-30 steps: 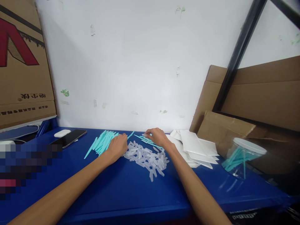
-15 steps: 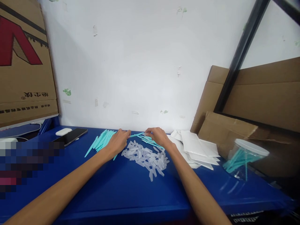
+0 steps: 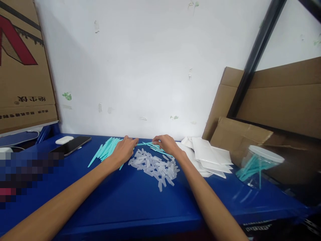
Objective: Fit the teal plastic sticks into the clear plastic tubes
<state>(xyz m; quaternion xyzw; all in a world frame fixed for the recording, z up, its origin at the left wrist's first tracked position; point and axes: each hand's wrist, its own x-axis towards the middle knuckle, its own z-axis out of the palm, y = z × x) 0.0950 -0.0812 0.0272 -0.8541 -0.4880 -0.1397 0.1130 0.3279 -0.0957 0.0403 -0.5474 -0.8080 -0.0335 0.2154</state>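
Observation:
Between my hands runs a thin turquoise stick [image 3: 144, 144], nearly level. My left hand [image 3: 124, 150] is closed on its left end. At its right end my right hand [image 3: 166, 144] pinches what looks like a small translucent cap [image 3: 153, 142], mostly hidden by the fingers. A pile of translucent caps [image 3: 155, 169] lies in front of the hands. Several turquoise sticks [image 3: 108, 149] are heaped beside my left hand, partly behind it. More turquoise sticks [image 3: 160, 150] lie under and beside my right hand.
White packets [image 3: 213, 155] are stacked to the right on the blue table [image 3: 130, 201]. Beyond them stands a clear white-lidded jar [image 3: 265, 154] holding turquoise sticks. A phone [image 3: 75, 145] and a white case [image 3: 64, 140] lie left. Cardboard [image 3: 240, 132] leans at the right.
The whole view has shifted slightly. The right fingers and the cap now meet the stick's right end, where a small gap seemed to show before. The piles look the same.

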